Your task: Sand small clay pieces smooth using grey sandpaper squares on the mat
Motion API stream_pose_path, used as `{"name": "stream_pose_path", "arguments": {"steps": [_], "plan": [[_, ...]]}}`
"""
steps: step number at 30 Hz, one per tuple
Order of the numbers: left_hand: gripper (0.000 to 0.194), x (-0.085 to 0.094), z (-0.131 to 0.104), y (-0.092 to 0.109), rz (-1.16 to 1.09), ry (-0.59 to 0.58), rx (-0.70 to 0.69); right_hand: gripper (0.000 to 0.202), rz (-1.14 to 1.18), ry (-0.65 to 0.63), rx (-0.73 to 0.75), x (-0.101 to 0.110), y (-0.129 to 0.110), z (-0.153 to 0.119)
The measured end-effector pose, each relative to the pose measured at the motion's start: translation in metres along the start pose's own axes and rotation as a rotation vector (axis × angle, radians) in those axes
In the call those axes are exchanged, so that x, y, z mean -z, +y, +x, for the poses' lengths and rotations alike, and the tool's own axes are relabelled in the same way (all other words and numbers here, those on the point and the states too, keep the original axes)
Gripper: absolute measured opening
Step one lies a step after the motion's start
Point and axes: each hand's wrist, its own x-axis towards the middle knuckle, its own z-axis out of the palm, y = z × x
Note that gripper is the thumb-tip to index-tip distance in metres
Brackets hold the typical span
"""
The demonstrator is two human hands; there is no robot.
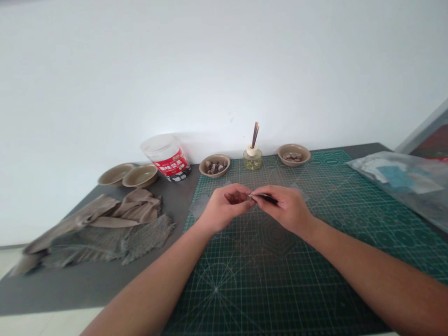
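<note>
Above the green cutting mat (241, 280), both hands meet near the middle of the view. My left hand (229, 205) is closed, its thumb and forefinger pinching something too small to make out at the fingertips. A thin dark object (269, 199) lies in the closed fingers of my right hand (283, 205), with its end at the left fingertips. Behind the hands stand a bowl of brown pieces (216, 167), a glass diffuser with sticks (252, 157) and a bowl of flat brown discs (293, 156).
A clear tub with a red label (170, 161) stands at the back left beside two tan bowls (140, 176). Crumpled grey-brown cloth (105, 224) lies at the left. A plastic bag (402, 179) rests on the right. Transparent pieces (200, 206) lie on the mat.
</note>
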Motion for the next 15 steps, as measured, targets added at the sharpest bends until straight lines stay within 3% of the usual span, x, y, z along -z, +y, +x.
{"name": "stream_pose_path", "arguments": {"steps": [15], "plan": [[0.025,-0.0010,0.0001,-0.0010,-0.020,0.009,-0.010,0.014,0.014,0.012,0.009,0.0024,-0.0038,-0.0005]]}}
